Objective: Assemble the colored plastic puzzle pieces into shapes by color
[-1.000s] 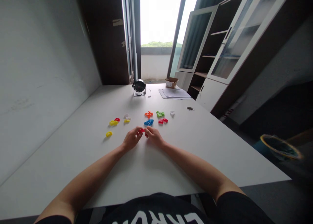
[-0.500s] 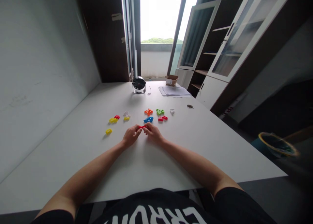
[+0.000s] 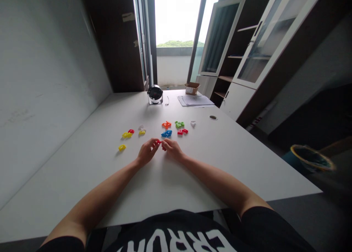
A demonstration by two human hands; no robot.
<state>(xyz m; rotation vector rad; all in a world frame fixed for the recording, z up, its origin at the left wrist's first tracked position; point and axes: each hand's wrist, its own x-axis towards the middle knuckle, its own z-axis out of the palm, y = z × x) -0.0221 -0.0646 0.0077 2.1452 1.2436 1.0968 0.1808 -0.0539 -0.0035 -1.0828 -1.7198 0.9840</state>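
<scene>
Just below the blue plastic piece point(image 3: 166, 133), the left hand point(image 3: 147, 152) and right hand point(image 3: 172, 150) lay close together over the white table point(image 3: 90, 171), their fingers narrowed into a pinch on a small red plastic piece point(image 3: 158, 142), which sat between the fingertips, partly hidden by them. A piece this small was best handled with the fingertips alone, wrists low and steady. Beyond the blue plastic piece lay an orange plastic piece point(image 3: 166, 124), while a red plastic pair point(image 3: 182, 131) sat to its right and yellow plastic pieces point(image 3: 127, 134) lay well to its left
</scene>
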